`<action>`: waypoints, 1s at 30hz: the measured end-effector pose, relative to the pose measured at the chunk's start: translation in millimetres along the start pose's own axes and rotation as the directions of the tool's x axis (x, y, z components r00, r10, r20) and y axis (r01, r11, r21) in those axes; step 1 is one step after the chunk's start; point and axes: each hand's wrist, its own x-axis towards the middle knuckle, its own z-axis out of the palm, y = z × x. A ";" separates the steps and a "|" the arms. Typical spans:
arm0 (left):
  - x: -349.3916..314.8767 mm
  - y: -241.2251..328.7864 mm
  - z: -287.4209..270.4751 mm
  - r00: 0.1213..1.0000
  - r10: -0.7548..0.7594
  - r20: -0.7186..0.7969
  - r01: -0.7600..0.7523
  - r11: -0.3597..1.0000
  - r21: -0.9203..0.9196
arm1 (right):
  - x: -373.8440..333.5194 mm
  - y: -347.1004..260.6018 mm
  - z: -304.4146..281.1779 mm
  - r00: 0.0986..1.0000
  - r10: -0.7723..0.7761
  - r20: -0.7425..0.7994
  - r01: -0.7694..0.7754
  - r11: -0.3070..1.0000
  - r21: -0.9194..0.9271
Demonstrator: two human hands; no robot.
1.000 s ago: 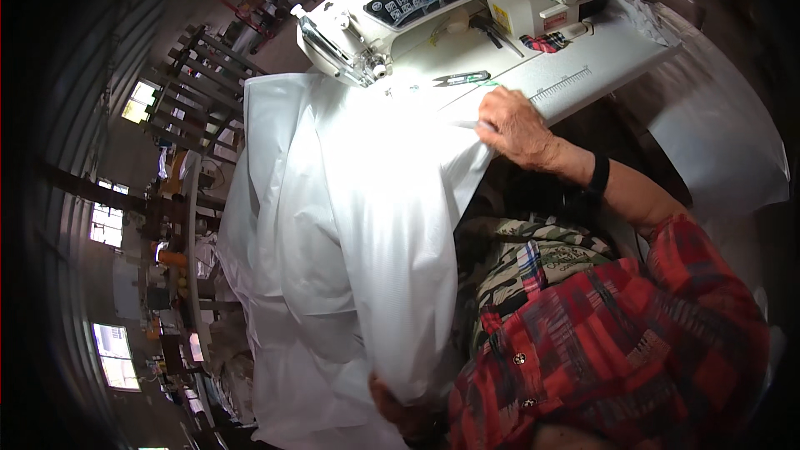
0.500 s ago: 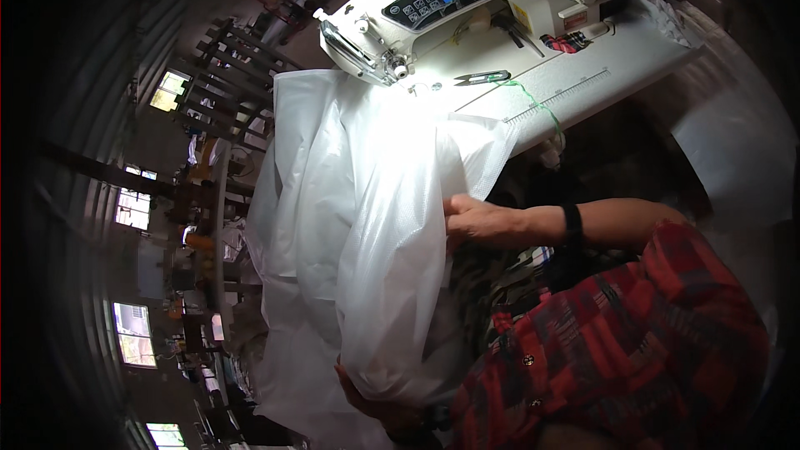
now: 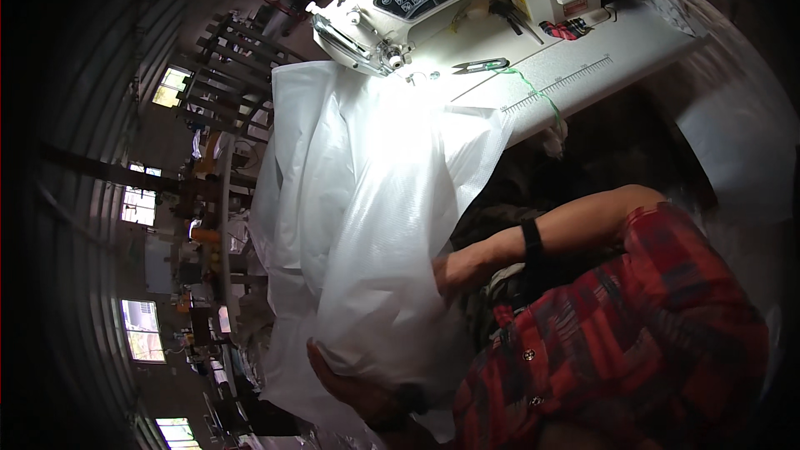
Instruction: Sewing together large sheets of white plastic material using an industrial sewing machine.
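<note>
A large white woven plastic sheet (image 3: 358,233) hangs in folds from the sewing machine (image 3: 375,33) bed down toward me. Its upper part lies under the machine head, in bright lamp light. My right hand (image 3: 454,271) grips the sheet's right side, its fingertips partly hidden in the folds. Lower down, my left hand (image 3: 354,383) lies along the sheet's lower left part, fingers stretched out against it and thumb out of sight.
Thread snips (image 3: 481,66) with green thread lie on the machine bed beside a printed ruler scale (image 3: 558,83). A plaid cloth scrap (image 3: 564,29) sits near the machine's pillar. A slatted rack (image 3: 229,75) and cluttered benches stand at the left.
My right hand has moved down and slightly left along the sheet's side. My left hand has shifted left and a little up, and the sheet's lower part bulges more to the left.
</note>
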 end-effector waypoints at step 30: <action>19.2 19.6 107.6 0.631 -0.068 0.773 0.208 0.974 -0.084 | -94.2 -59.7 -66.3 0.446 -0.188 -0.875 -0.172 0.941 -0.290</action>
